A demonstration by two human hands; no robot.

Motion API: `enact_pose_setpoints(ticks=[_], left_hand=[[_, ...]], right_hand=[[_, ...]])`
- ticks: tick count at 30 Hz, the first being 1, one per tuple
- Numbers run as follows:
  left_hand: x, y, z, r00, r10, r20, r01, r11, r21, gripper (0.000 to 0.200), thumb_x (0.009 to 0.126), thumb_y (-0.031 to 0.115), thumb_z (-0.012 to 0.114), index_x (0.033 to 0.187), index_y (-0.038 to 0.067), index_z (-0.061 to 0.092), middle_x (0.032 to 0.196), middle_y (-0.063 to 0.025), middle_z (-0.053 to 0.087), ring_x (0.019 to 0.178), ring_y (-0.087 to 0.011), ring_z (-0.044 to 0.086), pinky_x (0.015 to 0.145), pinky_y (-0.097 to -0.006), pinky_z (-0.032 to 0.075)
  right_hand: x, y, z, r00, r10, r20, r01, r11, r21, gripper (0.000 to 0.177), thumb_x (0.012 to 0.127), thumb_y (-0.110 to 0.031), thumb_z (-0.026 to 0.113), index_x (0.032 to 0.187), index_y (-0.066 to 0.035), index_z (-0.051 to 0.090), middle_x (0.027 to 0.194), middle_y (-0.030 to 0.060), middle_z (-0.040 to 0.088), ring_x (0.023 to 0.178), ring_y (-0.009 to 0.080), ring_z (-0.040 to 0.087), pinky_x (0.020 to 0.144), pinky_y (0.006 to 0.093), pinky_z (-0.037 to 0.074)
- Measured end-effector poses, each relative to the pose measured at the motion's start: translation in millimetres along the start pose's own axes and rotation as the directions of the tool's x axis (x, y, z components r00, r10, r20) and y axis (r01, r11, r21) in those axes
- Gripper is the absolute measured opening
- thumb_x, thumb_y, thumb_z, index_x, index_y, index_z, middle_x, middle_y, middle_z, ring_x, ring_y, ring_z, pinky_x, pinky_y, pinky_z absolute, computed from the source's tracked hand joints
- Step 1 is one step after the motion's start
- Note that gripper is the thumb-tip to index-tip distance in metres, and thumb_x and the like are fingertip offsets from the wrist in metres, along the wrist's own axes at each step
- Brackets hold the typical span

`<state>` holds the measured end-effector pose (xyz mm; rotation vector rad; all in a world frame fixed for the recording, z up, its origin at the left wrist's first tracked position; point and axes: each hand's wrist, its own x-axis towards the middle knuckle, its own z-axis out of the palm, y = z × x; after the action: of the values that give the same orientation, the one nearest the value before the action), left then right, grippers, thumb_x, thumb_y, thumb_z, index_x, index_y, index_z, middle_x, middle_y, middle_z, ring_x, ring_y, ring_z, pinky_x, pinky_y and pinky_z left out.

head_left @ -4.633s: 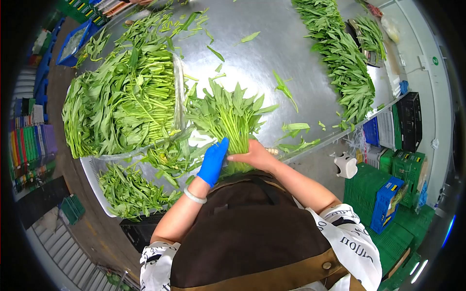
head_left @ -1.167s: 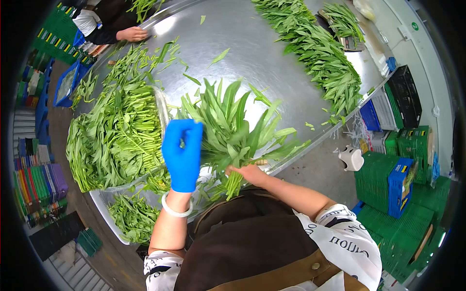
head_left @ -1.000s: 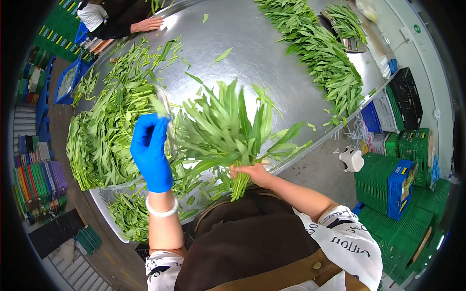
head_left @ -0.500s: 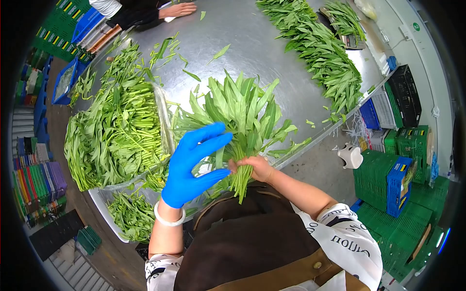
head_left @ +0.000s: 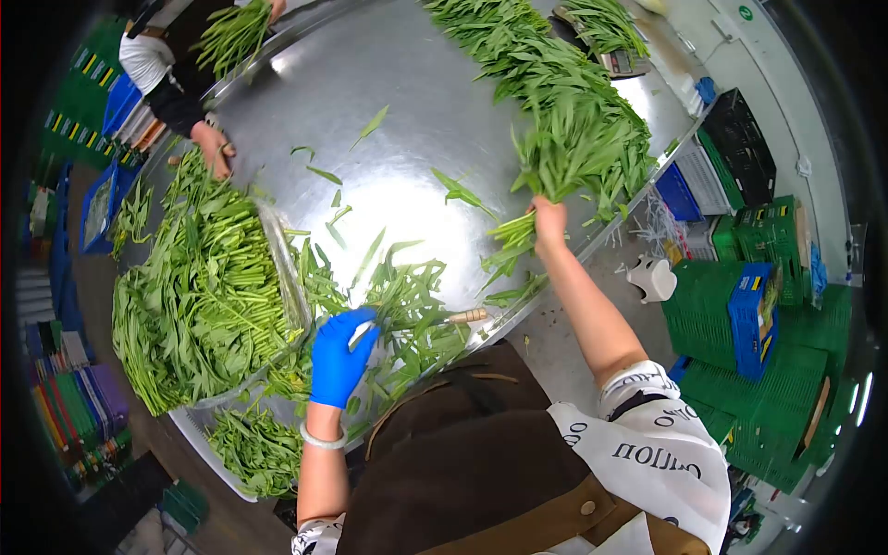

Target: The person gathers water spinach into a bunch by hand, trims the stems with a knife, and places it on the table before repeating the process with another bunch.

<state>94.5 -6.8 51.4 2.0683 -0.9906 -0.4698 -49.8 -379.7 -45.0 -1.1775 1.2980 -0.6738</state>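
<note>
My right hand (head_left: 550, 225) is closed round the stems of a bunch of water spinach (head_left: 564, 153), its leaves blurred and lying against the long row of bunches (head_left: 518, 65) at the far right. My left hand (head_left: 340, 356), in a blue glove, has curled fingers. A small white patch shows between them; I cannot make out what it is. Loose leaves (head_left: 416, 296) lie beside the glove, with a wooden-handled tool (head_left: 467, 315) among them, its other end hidden. To the left sits a large heap of water spinach (head_left: 213, 277), stems facing the table middle.
A white crate (head_left: 217, 462) with more greens stands below the heap. Across the metal table (head_left: 277, 111), another person's hand (head_left: 213, 148) reaches to the heap; their other hand holds greens (head_left: 231, 37). A scale (head_left: 624, 63) is at the back right, green crates (head_left: 708, 305) right.
My right hand has carried the bunch away from me and right, to the row. My left hand has come down and curled its fingers. The other person's hand has moved to the heap.
</note>
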Motion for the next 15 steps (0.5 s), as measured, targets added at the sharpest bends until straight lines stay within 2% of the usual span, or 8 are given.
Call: enact_pose_setpoints(ticks=[2,4,6,8,10,12,14,15], left_hand=[[-3,-3,13,0.997,-0.014,0.077,0.019,0.997,-0.069,0.021,0.079,0.012,0.07,0.099,0.005,0.067,0.097,-0.0146,0.067,0.091,-0.0318,0.063,0.08,-0.0379,0.049],[-1,1,23,0.989,0.002,0.15,0.008,0.998,-0.064,0.022,0.079,0.012,0.07,0.099,0.005,0.067,0.097,-0.015,0.067,0.09,-0.0321,0.063,0.08,-0.0379,0.049],[0,0,33,0.976,-0.004,0.216,0.021,0.997,-0.078,0.025,0.079,0.014,0.07,0.102,0.005,0.067,0.099,-0.0152,0.067,0.091,-0.032,0.063,0.082,-0.0378,0.049],[2,-1,39,0.954,0.004,0.301,0.02,0.997,-0.077,0.026,0.08,0.014,0.07,0.105,0.005,0.067,0.102,-0.0152,0.066,0.094,-0.0312,0.062,0.084,-0.0373,0.048],[4,-2,45,0.939,0.036,0.342,-0.023,0.999,-0.041,0.029,0.08,0.017,0.07,0.107,0.005,0.066,0.102,-0.0165,0.066,0.093,-0.0332,0.062,0.084,-0.0389,0.049],[6,-4,52,0.923,0.096,0.373,-0.101,0.995,-0.007,0.031,0.08,0.019,0.07,0.107,0.005,0.066,0.1,-0.0169,0.066,0.091,-0.034,0.062,0.082,-0.0394,0.049],[13,-1,54,0.898,0.076,0.433,-0.102,0.994,0.035,0.033,0.079,0.022,0.071,0.106,0.005,0.066,0.097,-0.0176,0.067,0.087,-0.0354,0.063,0.078,-0.0405,0.05],[15,-4,58,0.893,0.092,0.44,-0.123,0.991,0.044,0.033,0.079,0.023,0.071,0.106,0.004,0.066,0.097,-0.0177,0.067,0.086,-0.0355,0.063,0.077,-0.0408,0.051]], right_hand=[[16,44,-1,0.984,0.097,0.147,-0.071,0.982,-0.174,0.007,0.076,-0.009,0.056,0.076,-0.002,0.058,0.067,0.0072,0.056,0.061,0.0182,0.054,0.058,0.0336,0.043],[-8,69,17,0.897,0.21,0.389,-0.056,0.927,-0.371,0.009,0.075,-0.009,0.058,0.079,-0.002,0.06,0.075,0.007,0.059,0.07,0.018,0.055,0.062,0.0334,0.044],[-48,63,40,0.684,0.39,0.616,-0.007,0.848,-0.529,0.025,0.078,-0.007,0.057,0.101,0.0,0.063,0.082,0.0056,0.061,0.076,0.015,0.055,0.068,0.0307,0.045],[-81,29,58,0.445,0.462,0.767,0.019,0.851,-0.524,0.027,0.079,-0.007,0.057,0.104,-0.002,0.064,0.082,0.0051,0.062,0.076,0.0138,0.055,0.068,0.03,0.045],[-98,-6,72,0.36,0.37,0.856,0.129,0.889,-0.438,0.027,0.079,-0.008,0.058,0.105,-0.001,0.063,0.082,0.0043,0.062,0.075,0.013,0.055,0.068,0.0287,0.045],[-94,-19,79,0.407,0.188,0.894,0.335,0.88,-0.337,0.031,0.078,-0.01,0.06,0.108,0.0,0.058,0.083,0.0108,0.064,0.075,0.021,0.06,0.07,0.0337,0.047],[-83,-37,83,0.417,-0.065,0.907,0.605,0.764,-0.223,0.035,0.077,-0.01,0.061,0.11,0.0,0.055,0.081,0.0148,0.064,0.074,0.028,0.062,0.068,0.0387,0.047],[-76,-62,80,0.44,-0.106,0.892,0.661,0.71,-0.242,0.037,0.076,-0.013,0.065,0.109,-0.002,0.054,0.088,0.0206,0.064,0.082,0.0358,0.063,0.074,0.0432,0.048]])
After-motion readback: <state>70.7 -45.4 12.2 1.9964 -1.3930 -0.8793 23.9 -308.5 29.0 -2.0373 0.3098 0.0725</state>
